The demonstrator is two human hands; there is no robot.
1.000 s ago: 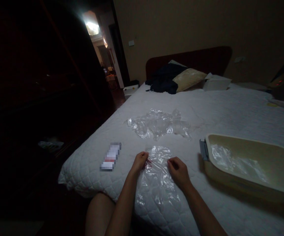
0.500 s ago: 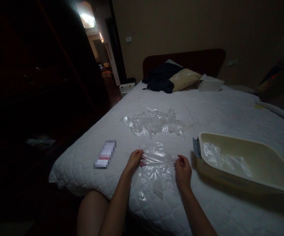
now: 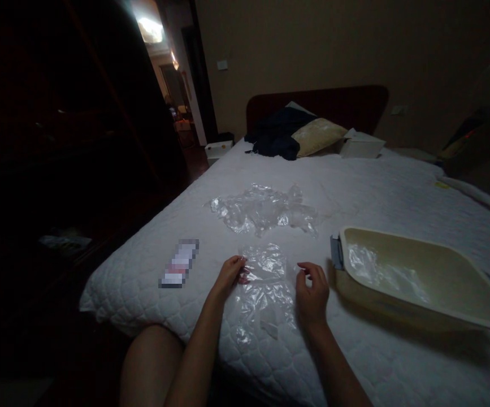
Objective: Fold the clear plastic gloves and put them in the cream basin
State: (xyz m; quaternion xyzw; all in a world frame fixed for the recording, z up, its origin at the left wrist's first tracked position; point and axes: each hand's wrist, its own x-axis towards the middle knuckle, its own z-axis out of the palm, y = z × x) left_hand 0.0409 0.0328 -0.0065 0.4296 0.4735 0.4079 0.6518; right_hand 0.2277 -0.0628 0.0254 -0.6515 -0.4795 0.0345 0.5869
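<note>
A clear plastic bag (image 3: 265,263) lies spread on the white quilted bed in front of me, wrinkled and shiny, with a pale label-like patch on its lower part. My left hand (image 3: 231,274) pinches its left edge between thumb and fingers. At the opposite edge, my right hand (image 3: 312,291) has its fingers curled and seems to pinch a thin, see-through margin of the bag; the fingertips are partly hard to make out. Beyond both hands sits a crumpled heap of clear plastic (image 3: 265,209), apart from them.
To the right stands a beige plastic tub (image 3: 448,271) with a grey handle and clear plastic inside. A blurred flat object (image 3: 180,264) lies at left on the bed (image 3: 134,282). Dark cloth (image 3: 276,133), a yellowish pillow (image 3: 319,135) and a white box (image 3: 362,146) are near the headboard.
My right hand has shifted slightly left, toward the bag's middle. Its right side looks less stretched, with a fold line showing. My left hand stays at the left edge.
</note>
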